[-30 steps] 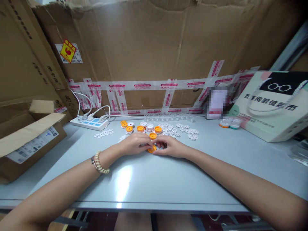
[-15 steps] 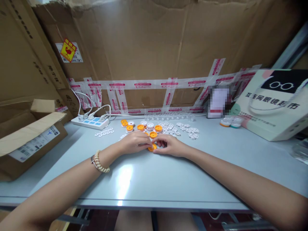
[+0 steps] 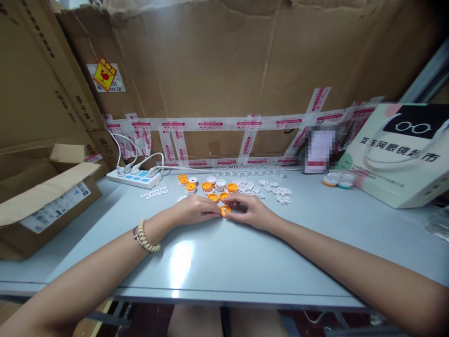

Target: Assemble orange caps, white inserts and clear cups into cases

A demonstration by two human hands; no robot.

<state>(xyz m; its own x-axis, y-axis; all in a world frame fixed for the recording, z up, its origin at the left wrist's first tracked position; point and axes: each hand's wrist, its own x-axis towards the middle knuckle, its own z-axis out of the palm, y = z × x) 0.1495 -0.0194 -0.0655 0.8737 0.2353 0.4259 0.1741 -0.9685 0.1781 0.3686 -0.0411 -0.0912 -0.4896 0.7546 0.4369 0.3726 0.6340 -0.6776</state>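
Observation:
An orange plastic disc with a raised rim (image 3: 225, 211) lies on the table between my hands, with a small pale patch in its middle. My left hand (image 3: 199, 209) holds its left edge with the fingertips, the fingers close together. From the other side, my right hand (image 3: 251, 211) grips it with the thumb at the near right edge and the fingers curved over the far side. Right behind it sit another orange disc (image 3: 224, 196), partly covered by my right fingers, and an orange disc (image 3: 213, 198) to the left.
More orange and white round pieces (image 3: 206, 186) stand behind. Small white parts (image 3: 247, 187) lie to the right, small white discs (image 3: 154, 192) to the left. Around are a power strip (image 3: 135, 178), a clear plastic row (image 3: 249, 171), a phone (image 3: 320, 150), a paper bag (image 3: 393, 182) and an open carton (image 3: 45, 206).
The view has shifted slightly. My left fingers have moved from over the orange disc to its left edge, so more of its top shows. My right hand stays around it.

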